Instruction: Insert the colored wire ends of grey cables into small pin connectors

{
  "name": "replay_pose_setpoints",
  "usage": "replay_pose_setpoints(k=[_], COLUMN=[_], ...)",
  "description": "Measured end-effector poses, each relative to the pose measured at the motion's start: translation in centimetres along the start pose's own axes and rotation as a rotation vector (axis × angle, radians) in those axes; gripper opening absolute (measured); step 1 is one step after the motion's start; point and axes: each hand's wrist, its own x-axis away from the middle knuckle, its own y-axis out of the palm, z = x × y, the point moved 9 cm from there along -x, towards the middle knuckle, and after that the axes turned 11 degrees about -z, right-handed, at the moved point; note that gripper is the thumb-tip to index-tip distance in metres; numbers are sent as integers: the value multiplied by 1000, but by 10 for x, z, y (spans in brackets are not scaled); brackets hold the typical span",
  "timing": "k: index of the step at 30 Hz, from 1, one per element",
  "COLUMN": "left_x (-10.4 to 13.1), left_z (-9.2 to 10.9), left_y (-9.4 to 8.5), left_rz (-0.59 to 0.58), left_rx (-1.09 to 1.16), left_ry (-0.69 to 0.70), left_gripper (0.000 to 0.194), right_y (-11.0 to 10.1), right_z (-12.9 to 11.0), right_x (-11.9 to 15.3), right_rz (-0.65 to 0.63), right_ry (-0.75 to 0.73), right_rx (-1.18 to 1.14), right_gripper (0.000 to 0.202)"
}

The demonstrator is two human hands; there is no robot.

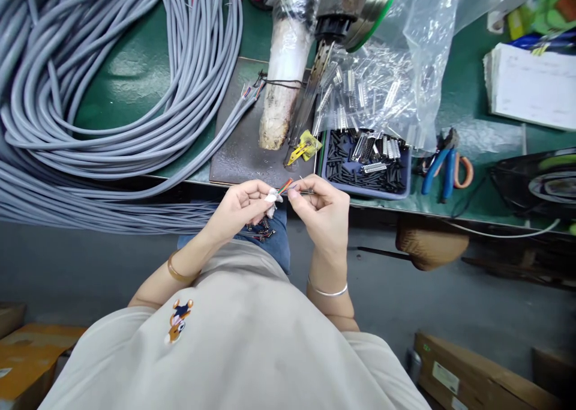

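Just in front of the table edge, my left hand (pixel 245 206) is closed in a pinch on the end of a grey cable. White wrapping shows at its fingertips. Several thin coloured wires (pixel 285 186), red, orange and green among them, fan out from there towards my right hand (pixel 321 209). The thumb and forefinger of that hand are pressed together on the wire ends. Whether it also holds something smaller is hidden by the fingers. Below the hands, finished-looking cable ends with small metal connectors (pixel 263 235) lie across my lap.
Grey cables (pixel 130 140) cover the left. A soldering iron (pixel 315 86) points down at a dark board (pixel 247 164), near a solder spool (pixel 373 11). A blue tray (pixel 366 192) holds black sleeves and connectors, beside a bag of connectors (pixel 387 86). Pliers (pixel 443 167) and a notepad (pixel 535 86) lie right.
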Motion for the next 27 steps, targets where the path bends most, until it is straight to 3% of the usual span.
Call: replay_pose_setpoints(k=[7, 15, 21, 27], left_x=[2, 1, 2, 3], left_z=[3, 3, 8, 9], left_y=[-4, -5, -2, -1], left_rz=[84, 113, 116, 130], left_rx=[-33, -83, -129, -188], left_ry=[58, 82, 126, 143], left_gripper=[35, 35, 28, 33], right_y=[-14, -6, -6, -7], right_z=[-13, -13, -6, -2], right_x=[14, 12, 8, 8], right_rz=[199, 102, 81, 85], right_ry=[-84, -71, -27, 32], right_rx=[98, 118, 60, 28], right_gripper=[10, 8, 11, 16])
